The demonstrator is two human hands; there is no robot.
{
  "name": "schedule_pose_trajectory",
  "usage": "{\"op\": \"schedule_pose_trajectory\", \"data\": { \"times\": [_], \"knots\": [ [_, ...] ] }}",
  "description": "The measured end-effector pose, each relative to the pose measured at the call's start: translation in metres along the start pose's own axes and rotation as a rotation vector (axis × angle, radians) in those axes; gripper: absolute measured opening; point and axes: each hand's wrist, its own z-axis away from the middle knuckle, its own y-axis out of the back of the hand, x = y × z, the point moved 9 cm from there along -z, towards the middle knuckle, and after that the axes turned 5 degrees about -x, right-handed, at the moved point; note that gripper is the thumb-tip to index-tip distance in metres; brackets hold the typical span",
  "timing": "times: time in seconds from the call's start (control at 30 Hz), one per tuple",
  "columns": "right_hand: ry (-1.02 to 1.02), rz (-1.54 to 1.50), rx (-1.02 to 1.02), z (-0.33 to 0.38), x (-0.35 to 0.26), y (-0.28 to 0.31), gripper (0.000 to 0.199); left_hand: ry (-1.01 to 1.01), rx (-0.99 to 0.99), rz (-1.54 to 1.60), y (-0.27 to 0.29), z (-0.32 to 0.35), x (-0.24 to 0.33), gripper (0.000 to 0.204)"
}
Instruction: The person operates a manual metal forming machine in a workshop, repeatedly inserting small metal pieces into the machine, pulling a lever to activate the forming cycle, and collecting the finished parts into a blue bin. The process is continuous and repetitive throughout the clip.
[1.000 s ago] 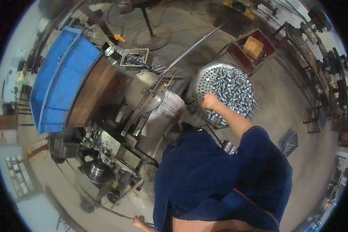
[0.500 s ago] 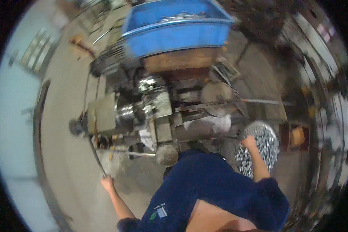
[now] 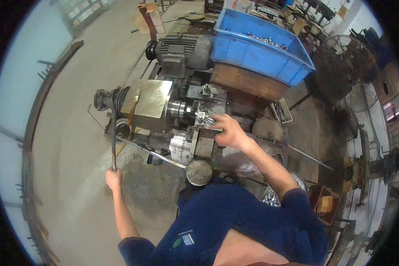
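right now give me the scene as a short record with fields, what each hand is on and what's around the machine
left hand: gripping the lower end of a long dark lever
right hand: reaching onto the machine, fingers at a small metal part by the spindle
behind machine: grey motor
blue bin: sits on a wooden block, holds small metal pieces
by right elbow: container of shiny metal pieces, mostly hidden
far right: round fan
floor: bare concrete
grip on part: cannot tell
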Motion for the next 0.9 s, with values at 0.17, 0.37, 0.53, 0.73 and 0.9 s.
{"op": "schedule_pose_trajectory", "data": {
  "times": [0.17,0.37,0.53,0.73,0.9],
  "knots": [
    [-0.146,0.407,-0.336,-0.095,0.028,-0.072,0.032,0.003,-0.236,0.191,-0.007,0.007,0.004,0.036],
    [-0.261,0.282,-0.403,-0.109,0.053,-0.090,0.027,-0.064,-0.232,0.098,0.032,0.074,-0.007,0.034],
    [-0.289,0.085,-0.335,-0.115,0.056,-0.097,0.021,0.014,-0.282,0.050,0.029,0.082,-0.023,0.029],
    [-0.329,0.105,-0.266,-0.131,0.043,-0.091,0.025,-0.014,-0.206,0.053,0.014,0.043,-0.018,0.025],
    [-0.291,0.143,-0.004,-0.123,0.053,-0.083,0.021,-0.026,-0.195,-0.045,0.024,0.033,-0.009,0.019]
  ]
}}
